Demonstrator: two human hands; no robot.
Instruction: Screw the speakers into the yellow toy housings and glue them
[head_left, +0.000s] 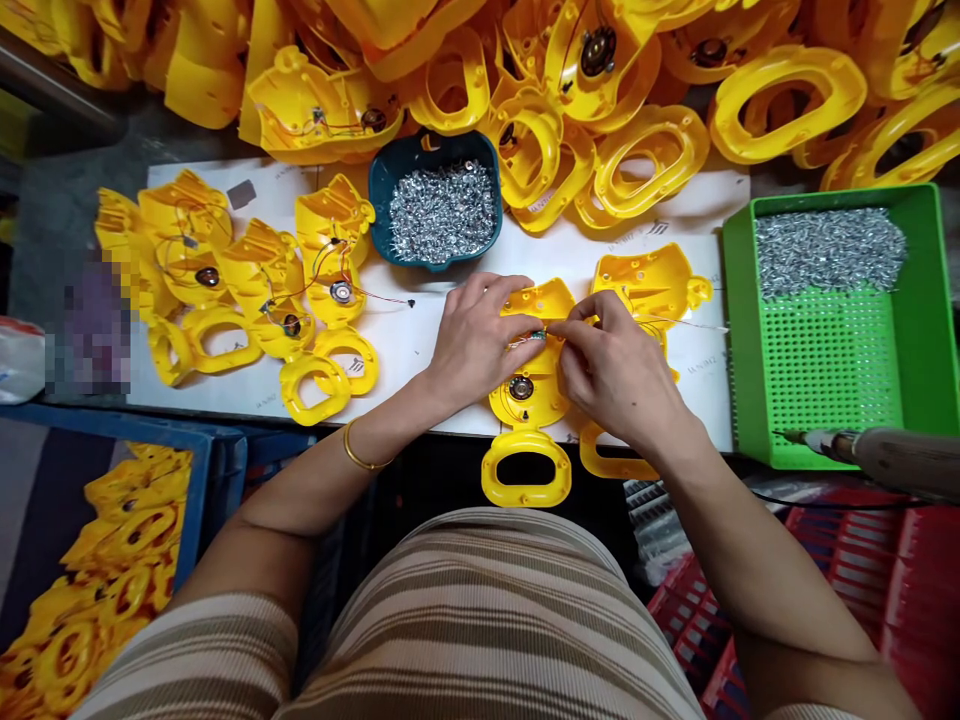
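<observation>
In front of me a yellow plastic shell half [550, 402] lies with its hollow side up and its looped handle toward my body. A round black speaker [520, 387] sits inside it. My left hand [480, 340] reaches over the shell's left side, thumb and forefinger closed on a small wired circuit board [537, 336]. My right hand [619, 370] comes from the right, its fingertips pinched together close to the board's right end; what they hold is too small to make out. Another yellow shell half [643, 283] lies behind and right of my right hand.
A dark teal bin [381, 215] of small metal screws stands behind my left hand. To the right are a green basket [921, 330] with more screws and an electric screwdriver [900, 458]. Wired shells [259, 270] lie left; many shells [600, 110] are heaped behind.
</observation>
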